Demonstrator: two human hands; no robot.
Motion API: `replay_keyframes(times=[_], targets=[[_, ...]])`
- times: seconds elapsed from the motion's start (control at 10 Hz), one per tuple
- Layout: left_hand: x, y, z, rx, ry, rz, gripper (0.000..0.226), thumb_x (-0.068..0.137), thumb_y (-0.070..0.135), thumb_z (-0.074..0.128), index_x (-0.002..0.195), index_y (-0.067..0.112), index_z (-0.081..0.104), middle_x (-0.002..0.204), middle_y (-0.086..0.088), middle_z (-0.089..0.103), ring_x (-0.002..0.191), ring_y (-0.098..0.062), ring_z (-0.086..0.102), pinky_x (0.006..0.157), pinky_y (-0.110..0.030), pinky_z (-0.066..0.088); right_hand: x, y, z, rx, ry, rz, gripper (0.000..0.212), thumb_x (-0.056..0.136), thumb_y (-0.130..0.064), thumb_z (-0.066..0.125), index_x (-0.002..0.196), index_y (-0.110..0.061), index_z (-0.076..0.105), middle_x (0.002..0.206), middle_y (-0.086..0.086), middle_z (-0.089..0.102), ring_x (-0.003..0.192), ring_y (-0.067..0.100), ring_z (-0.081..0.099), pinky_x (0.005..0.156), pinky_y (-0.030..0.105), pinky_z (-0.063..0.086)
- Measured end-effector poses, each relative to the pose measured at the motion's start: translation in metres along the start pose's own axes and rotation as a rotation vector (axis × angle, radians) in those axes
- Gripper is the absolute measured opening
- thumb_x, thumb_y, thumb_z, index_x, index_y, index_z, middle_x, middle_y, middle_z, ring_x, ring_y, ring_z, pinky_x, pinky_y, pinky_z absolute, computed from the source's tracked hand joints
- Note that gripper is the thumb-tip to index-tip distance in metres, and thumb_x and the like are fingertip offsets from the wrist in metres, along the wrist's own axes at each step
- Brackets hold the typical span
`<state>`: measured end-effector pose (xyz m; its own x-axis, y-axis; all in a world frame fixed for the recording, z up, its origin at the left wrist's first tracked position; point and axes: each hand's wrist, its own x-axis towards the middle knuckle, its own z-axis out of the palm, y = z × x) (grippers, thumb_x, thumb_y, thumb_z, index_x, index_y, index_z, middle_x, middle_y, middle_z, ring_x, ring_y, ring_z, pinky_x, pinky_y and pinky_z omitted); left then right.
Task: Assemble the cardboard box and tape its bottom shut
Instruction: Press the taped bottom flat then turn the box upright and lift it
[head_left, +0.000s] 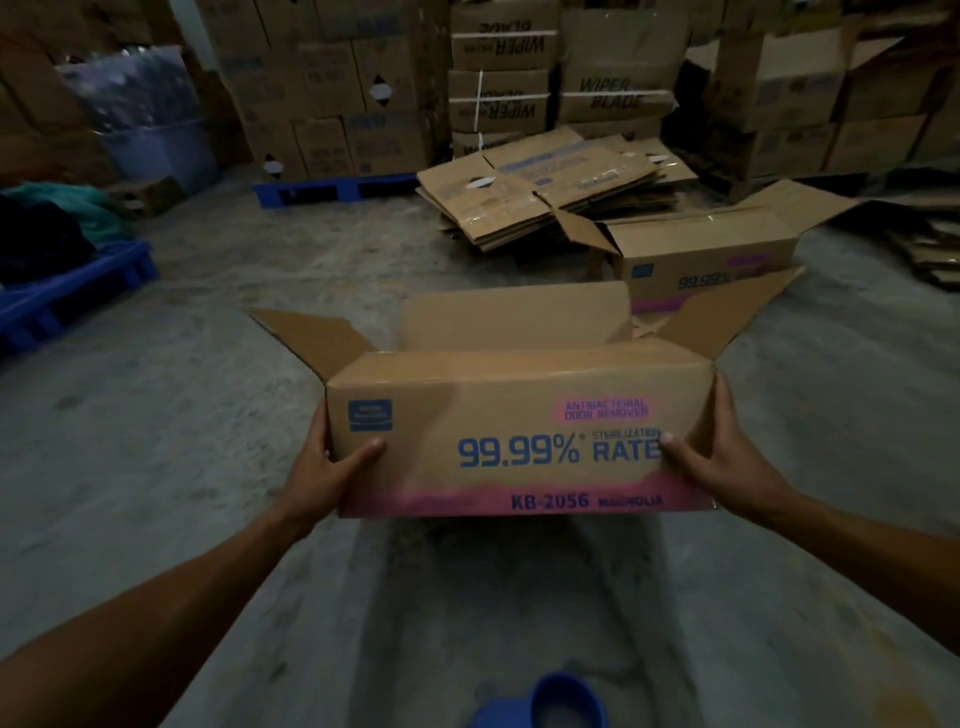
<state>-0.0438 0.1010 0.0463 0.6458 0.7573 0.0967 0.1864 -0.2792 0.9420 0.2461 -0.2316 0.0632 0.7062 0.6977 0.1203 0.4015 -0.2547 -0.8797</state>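
I hold an upright brown cardboard box in the air in front of me, printed "99.99% RATE" in blue with a pink band along its bottom edge. Its top flaps stand open, spread to the left, right and back. My left hand grips the box's left end, thumb on the front face. My right hand grips the right end the same way. The box's underside is hidden from me. A blue object, possibly a tape dispenser, lies on the floor below, blurred.
A second open box of the same print stands on the concrete floor beyond. Behind it lies a pile of flattened cartons. Stacked cartons line the back wall. Blue pallets sit at the left.
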Motion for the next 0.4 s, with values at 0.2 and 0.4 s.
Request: replay_keyframes(times=[0.2,0.4], targets=[[-0.022,-0.038,0.023,0.176,0.088,-0.277,0.092,0.076,0.026,0.08,0.147,0.015,0.023,0.143,-0.01,0.046,0.128,-0.03,0.047,0.102,-0.043,0.044,-0.03,0.039,0.022,-0.093,-0.135,0.14,0.101,0.085,-0.022,0.07,0.152,-0.03,-0.005,0.15,-0.005,0.029,0.131,0.012,0.035,0.106,0.035,0.038],[-0.013,-0.043,0.045,0.185,0.057,-0.614,0.066,0.093,0.026,0.06,0.142,-0.008,0.033,0.145,-0.023,0.041,0.132,-0.038,0.041,0.109,-0.043,0.036,-0.026,0.039,0.042,-0.178,-0.202,0.461,0.098,0.08,-0.023,0.077,0.147,-0.007,0.007,0.134,0.009,0.044,0.116,0.021,0.048,0.092,0.03,0.044]])
